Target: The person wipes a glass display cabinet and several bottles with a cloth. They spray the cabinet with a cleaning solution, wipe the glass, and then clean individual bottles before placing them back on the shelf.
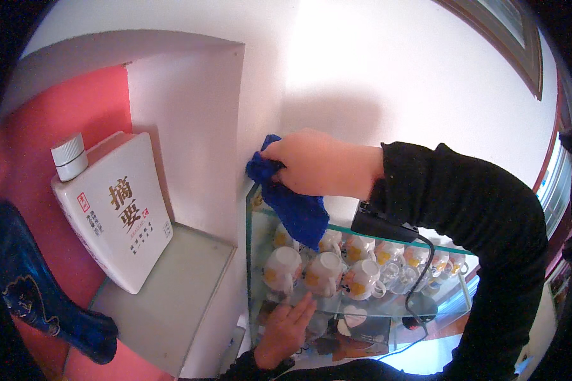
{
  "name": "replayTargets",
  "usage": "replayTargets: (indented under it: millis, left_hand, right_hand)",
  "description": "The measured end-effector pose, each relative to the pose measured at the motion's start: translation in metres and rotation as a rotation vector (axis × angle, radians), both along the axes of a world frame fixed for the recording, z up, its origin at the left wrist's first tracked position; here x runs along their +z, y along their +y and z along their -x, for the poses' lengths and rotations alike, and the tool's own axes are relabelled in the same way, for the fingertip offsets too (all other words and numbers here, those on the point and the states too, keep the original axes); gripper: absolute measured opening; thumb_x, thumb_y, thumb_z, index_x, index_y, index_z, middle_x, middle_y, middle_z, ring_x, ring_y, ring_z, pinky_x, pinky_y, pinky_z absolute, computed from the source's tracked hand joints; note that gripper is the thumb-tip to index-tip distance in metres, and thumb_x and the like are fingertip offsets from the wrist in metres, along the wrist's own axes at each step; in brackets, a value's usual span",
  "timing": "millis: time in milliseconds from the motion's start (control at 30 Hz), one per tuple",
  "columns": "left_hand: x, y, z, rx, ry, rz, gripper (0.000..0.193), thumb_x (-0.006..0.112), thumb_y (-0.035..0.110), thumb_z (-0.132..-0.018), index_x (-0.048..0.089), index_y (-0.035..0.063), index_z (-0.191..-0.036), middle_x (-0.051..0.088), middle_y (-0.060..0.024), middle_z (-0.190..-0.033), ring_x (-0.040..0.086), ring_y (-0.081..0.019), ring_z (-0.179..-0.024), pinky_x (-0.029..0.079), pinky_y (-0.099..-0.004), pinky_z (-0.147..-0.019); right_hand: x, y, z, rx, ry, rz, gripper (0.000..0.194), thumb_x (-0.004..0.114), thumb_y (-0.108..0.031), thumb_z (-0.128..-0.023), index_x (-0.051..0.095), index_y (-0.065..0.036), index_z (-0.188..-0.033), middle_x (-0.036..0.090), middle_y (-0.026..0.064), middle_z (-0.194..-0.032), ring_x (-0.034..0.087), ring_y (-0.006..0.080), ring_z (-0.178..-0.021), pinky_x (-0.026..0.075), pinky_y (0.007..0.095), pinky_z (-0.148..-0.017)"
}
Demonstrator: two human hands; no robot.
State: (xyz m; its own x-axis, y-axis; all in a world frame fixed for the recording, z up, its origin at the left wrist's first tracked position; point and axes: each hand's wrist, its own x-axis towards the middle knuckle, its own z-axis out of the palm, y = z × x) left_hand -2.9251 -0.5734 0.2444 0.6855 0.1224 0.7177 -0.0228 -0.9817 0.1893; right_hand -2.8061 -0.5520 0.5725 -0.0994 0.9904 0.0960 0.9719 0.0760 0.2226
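My right hand (310, 159) grips a crumpled blue cloth (295, 214) at the wall corner, above the top of a glass shelf unit (343, 230). Part of the cloth hangs down over the glass top. Lower down, my left hand (286, 333) holds nothing, its fingers extended towards the middle glass shelf (395, 313); whether they touch it I cannot tell. Just beyond those fingertips stand upside-down white cups (324, 274) with a coloured pattern, several in rows. Small clear glasses (403, 278) sit to their right.
A black device (381, 227) with a dark cable (429, 259) rests on the glass top, partly behind my right sleeve. To the left, a white bottle (119, 209) bearing writing stands on a glass niche shelf (171, 285), beside a dark blue object (43, 290). A picture frame (510, 43) hangs upper right.
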Motion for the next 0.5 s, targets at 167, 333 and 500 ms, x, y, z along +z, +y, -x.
replayTargets:
  millis: [167, 333, 500]
  left_hand:
    - [0.003, 0.001, 0.001, -0.013, -0.021, 0.000, 0.048, 0.057, 0.007, -0.069, 0.060, 0.0014, -0.116, 0.054, -0.0110, -0.129, 0.053, -0.0246, -0.081, 0.046, -0.0362, -0.080]
    - [0.007, 0.002, 0.000, -0.033, -0.015, 0.010, 0.047, 0.057, 0.006, -0.068, 0.061, 0.0018, -0.116, 0.056, -0.0106, -0.127, 0.053, -0.0241, -0.080, 0.046, -0.0351, -0.080]
    - [0.005, 0.003, -0.001, -0.040, -0.025, 0.018, 0.047, 0.057, 0.005, -0.069, 0.061, 0.0013, -0.116, 0.056, -0.0109, -0.127, 0.052, -0.0235, -0.076, 0.047, -0.0345, -0.078]
  right_hand:
    - [0.003, -0.012, 0.008, 0.147, 0.008, -0.042, 0.031, 0.049, -0.004, -0.086, 0.064, -0.005, -0.113, 0.066, 0.0209, -0.097, 0.065, 0.0341, -0.081, 0.053, 0.0360, -0.077]
    - [0.009, -0.024, 0.014, 0.279, 0.084, 0.024, 0.033, 0.046, -0.001, -0.086, 0.065, -0.006, -0.113, 0.067, 0.0192, -0.099, 0.066, 0.0322, -0.082, 0.053, 0.0335, -0.079]
    - [0.021, -0.020, -0.003, 0.376, 0.205, 0.107, 0.034, 0.042, 0.001, -0.085, 0.064, -0.001, -0.111, 0.066, 0.0183, -0.104, 0.065, 0.0279, -0.089, 0.052, 0.0317, -0.084]
